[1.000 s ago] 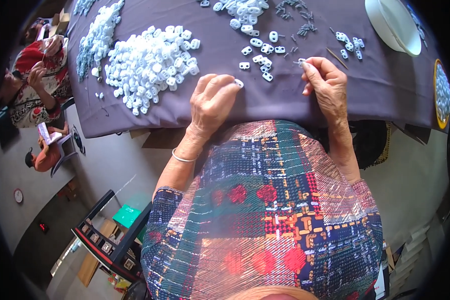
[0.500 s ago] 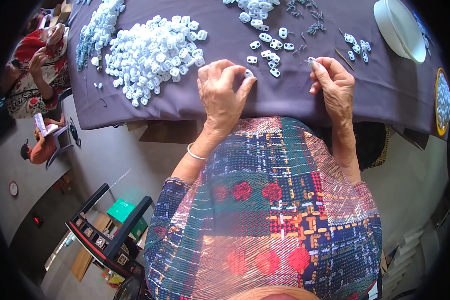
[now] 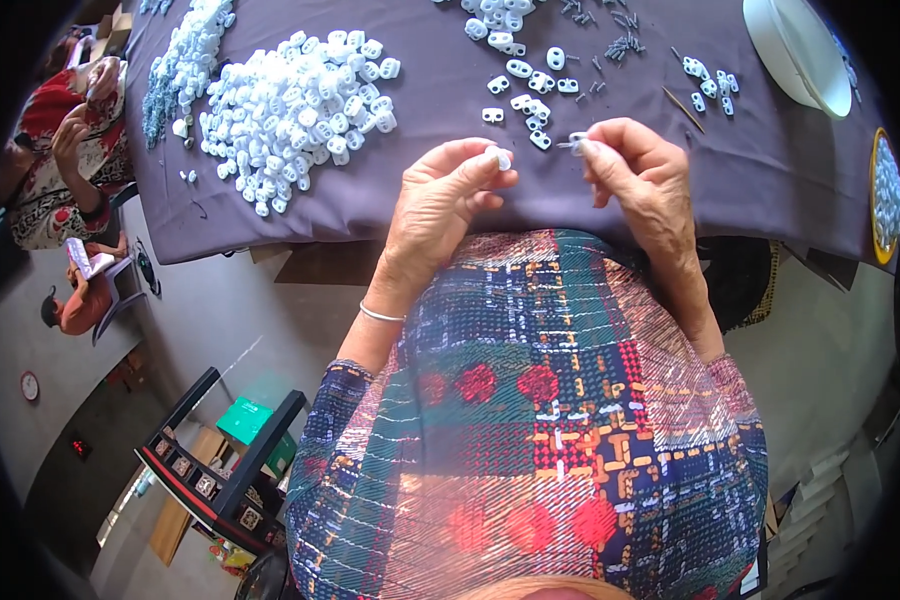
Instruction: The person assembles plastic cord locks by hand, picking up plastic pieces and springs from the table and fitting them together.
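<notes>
My left hand (image 3: 440, 195) is closed, pinching a small white plastic piece (image 3: 503, 158) between thumb and fingertips just above the table edge. Across a short gap, my right hand (image 3: 642, 178) pinches another white plastic piece (image 3: 579, 144), from which a thin grey pin points toward the left hand. Just beyond my hands lies a loose group of white two-hole plastic pieces (image 3: 538, 108), with small grey pins (image 3: 625, 46) scattered farther back. Fingertips partly cover both held pieces.
A large heap of white pieces (image 3: 295, 115) covers the left of the dark tablecloth (image 3: 430, 90). A thin brown stick (image 3: 684, 110) lies to the right, near a white basin (image 3: 796, 60) and a yellow-rimmed tray (image 3: 882, 200). Another person's hand (image 3: 70, 135) is at the far left.
Both hands have come closer together. The right hand moved left with its white piece and pin; the left hand lifted its piece and turned slightly.
</notes>
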Available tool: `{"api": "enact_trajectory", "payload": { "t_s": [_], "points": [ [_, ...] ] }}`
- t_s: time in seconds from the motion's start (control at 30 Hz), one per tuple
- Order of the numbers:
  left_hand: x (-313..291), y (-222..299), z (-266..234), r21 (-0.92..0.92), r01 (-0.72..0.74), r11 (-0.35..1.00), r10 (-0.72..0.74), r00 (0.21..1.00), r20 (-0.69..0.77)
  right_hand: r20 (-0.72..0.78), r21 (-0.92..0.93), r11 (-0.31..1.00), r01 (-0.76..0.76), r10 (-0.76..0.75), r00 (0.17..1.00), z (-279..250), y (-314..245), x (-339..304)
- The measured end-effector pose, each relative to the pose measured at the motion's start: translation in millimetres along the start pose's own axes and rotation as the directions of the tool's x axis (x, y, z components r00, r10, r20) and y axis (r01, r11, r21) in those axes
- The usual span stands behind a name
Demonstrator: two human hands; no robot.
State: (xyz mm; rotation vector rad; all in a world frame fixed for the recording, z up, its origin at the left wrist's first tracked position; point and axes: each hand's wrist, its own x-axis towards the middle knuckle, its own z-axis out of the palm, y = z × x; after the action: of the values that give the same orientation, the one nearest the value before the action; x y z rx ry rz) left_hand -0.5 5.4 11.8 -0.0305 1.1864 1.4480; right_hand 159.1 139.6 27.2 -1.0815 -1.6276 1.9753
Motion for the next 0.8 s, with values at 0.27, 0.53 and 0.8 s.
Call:
{"api": "enact_trajectory", "payload": {
  "t_s": [0.27,0.53,0.8],
  "points": [
    [-7,-3,-2,-0.045,-0.004,0.999,0.007,0.997,0.071,0.142,-0.056,0.998,-0.017,0.025,0.989,21,-9,-4],
    [-8,-7,-6,-0.065,-0.016,0.998,0.022,0.994,0.104,0.142,-0.11,0.994,0.015,0.001,0.99,25,-2,-3],
    [-7,-10,-9,-0.055,-0.036,0.998,0.043,0.99,0.134,0.147,-0.147,0.989,0.01,0.012,0.989,27,0,-4]
  ]
}}
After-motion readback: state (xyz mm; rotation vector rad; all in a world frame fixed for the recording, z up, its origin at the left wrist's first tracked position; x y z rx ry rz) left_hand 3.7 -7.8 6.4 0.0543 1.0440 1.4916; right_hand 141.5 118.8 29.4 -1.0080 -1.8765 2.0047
